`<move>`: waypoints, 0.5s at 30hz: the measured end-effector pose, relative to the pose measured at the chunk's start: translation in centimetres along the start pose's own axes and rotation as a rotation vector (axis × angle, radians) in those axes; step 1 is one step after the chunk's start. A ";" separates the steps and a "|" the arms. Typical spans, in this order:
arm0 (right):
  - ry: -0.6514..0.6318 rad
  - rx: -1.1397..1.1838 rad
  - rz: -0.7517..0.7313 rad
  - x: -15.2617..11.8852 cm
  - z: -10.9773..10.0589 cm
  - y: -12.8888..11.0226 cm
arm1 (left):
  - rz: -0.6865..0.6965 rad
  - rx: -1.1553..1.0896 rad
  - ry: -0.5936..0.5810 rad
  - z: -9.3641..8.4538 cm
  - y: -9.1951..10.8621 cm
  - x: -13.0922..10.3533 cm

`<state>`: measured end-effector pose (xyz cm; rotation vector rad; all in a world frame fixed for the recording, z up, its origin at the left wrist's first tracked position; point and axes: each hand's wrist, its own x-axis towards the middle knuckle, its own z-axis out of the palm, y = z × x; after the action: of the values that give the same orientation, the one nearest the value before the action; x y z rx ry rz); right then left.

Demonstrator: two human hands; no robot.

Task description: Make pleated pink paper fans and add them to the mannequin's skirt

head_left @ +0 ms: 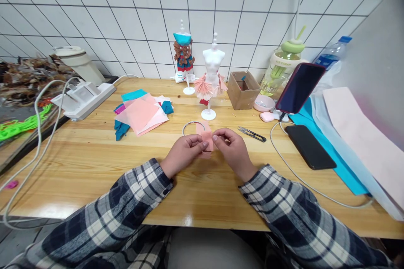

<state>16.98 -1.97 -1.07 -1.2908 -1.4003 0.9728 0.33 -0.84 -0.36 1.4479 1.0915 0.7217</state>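
Between my two hands is a small piece of pink crepe paper (207, 135) with ragged edges. My left hand (186, 151) pinches it between thumb and fingers from the left. From the right, the closed thumb and fingertips of my right hand (232, 149) grip its other edge. A thin ring (187, 124) lies just behind the paper, partly hidden by it and my left hand. Past the ring stands a small white mannequin (213, 61) with pleated pink paper (203, 88) around its hips. To the right of my right hand lie thread snips (251, 134).
A stack of coloured paper sheets (142, 111) lies at left, near a white power strip (85, 101). Behind are a dressed mannequin (183, 52) and a cardboard box (243, 90). At right are a propped phone (301, 88), a flat black phone (311, 147), a cable and paper rolls (362, 134).
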 end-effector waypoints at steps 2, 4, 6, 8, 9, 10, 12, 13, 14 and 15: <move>-0.093 -0.014 -0.017 0.1 -0.3 0.0 | 0.029 0.082 -0.039 -0.3 -0.1 -0.1; -0.189 -0.097 -0.054 0.2 -0.5 0.1 | 0.095 0.238 -0.079 -0.5 -0.2 -0.1; -0.231 -0.190 -0.077 0.3 -0.7 0.3 | 0.159 0.419 -0.111 -0.7 -0.3 -0.2; -0.240 -0.230 -0.069 0.5 -0.8 0.5 | 0.196 0.541 -0.134 -0.8 -0.2 -0.2; -0.239 -0.234 -0.056 0.6 -0.9 0.6 | 0.206 0.590 -0.138 -0.9 -0.2 -0.2; -0.245 -0.236 -0.044 0.7 -1.1 0.7 | 0.214 0.640 -0.139 -1.0 0.0 -0.2; -0.265 -0.252 -0.031 0.8 -1.3 0.7 | 0.238 0.736 -0.118 -1.2 0.2 -0.2; -0.266 -0.262 -0.031 0.9 -1.4 0.7 | 0.259 0.774 -0.094 -1.4 0.3 -0.2; -0.259 -0.268 -0.041 1.0 -1.5 0.7 | 0.287 0.800 -0.063 -1.5 0.4 -0.2; -0.246 -0.269 -0.060 1.0 -1.6 0.6 | 0.316 0.816 -0.035 -1.6 0.5 -0.2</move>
<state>18.69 -0.97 -1.13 -1.3481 -1.7988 0.9499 -1.08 -0.34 0.41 2.3539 1.2053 0.4683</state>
